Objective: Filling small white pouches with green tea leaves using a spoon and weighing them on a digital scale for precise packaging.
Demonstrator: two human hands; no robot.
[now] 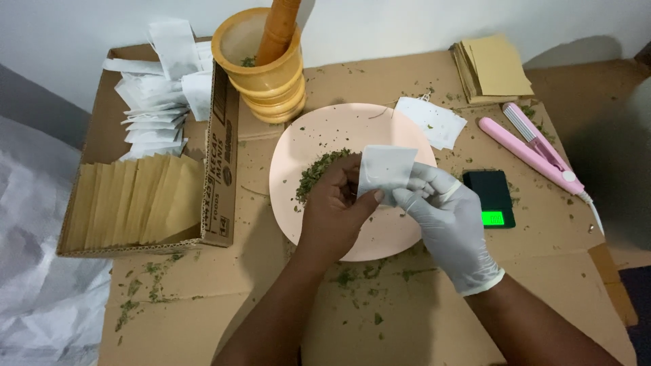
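White sachet point(385, 169) — long axis near upright, mouth upward — in the pinched grip of both hands (left hand point(333, 210) bare, right hand point(449, 220) gloved).

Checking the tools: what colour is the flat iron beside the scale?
Pink flat iron, clearest in the head view.

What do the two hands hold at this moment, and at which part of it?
Both hold one small white filter bag: the left hand pinches its lower edge, the gloved right hand its lower right side.
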